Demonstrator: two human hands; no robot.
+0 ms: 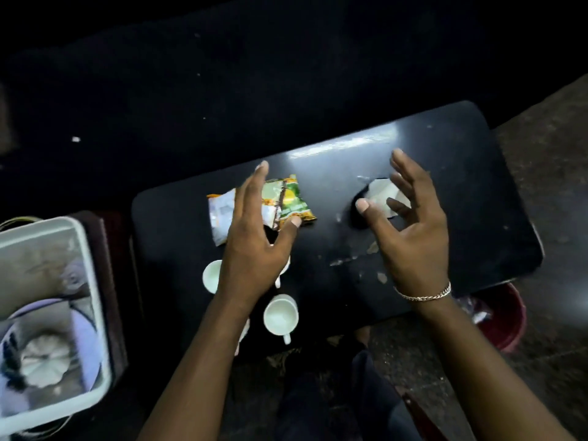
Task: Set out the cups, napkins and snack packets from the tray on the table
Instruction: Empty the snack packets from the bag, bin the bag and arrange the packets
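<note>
My left hand [254, 246] hovers wide-fingered over the snack packets [289, 198] and my right hand [410, 237] over the napkin [378, 192], both empty, so my left forearm [203, 345] could sweep the cups [281, 315] off the tabletop [461, 186] edge.

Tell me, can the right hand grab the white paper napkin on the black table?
Probably yes. The right hand is spread open right over the white paper napkin on the black table, and nothing lies between them.

Glossy dark table [445, 186], shiny foil snack packets [286, 198], glazed white cups [281, 315].
</note>
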